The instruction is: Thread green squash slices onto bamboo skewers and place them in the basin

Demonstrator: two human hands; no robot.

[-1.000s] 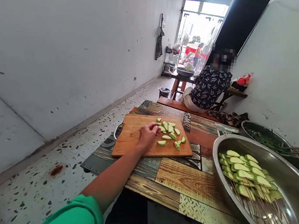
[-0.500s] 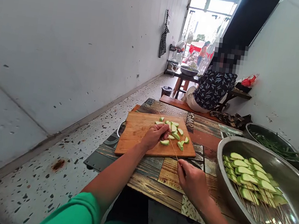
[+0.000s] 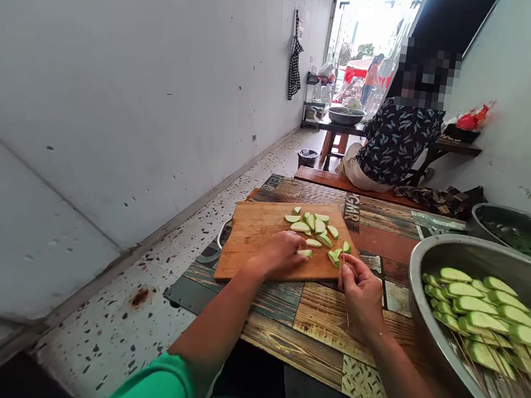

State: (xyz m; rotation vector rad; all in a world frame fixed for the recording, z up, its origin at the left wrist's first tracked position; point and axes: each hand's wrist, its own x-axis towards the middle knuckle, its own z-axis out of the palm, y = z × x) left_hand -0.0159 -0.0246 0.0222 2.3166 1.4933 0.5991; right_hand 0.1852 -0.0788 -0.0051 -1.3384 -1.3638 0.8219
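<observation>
My left hand [image 3: 283, 251] is low over the wooden cutting board [image 3: 255, 224], its thumb and fingers closed around a pale green zucchini slice [image 3: 304, 253] at the board's near side. Several more half-moon zucchini slices [image 3: 319, 226] lie scattered on the right part of the board. By the board's right edge, my right hand [image 3: 360, 290] pinches a thin bamboo skewer [image 3: 348, 315], which stands steeply with its lower end below the fingers. Beside that hand, a folded-looking piece of zucchini [image 3: 334, 256] rests on the board.
A large metal basin [image 3: 422, 291] at right holds skewered zucchini slices [image 3: 476, 306]. Behind it stands another basin [image 3: 481, 214] with green leaves. A bench [image 3: 315, 177] runs beyond the patterned table [image 3: 275, 308]. A person in a dark patterned shirt [image 3: 400, 142] sits past it.
My left hand has let go of the skewer and moved down to a slice near the board's front edge. My right hand has raised the skewer upright beside the board. The view has shifted.
</observation>
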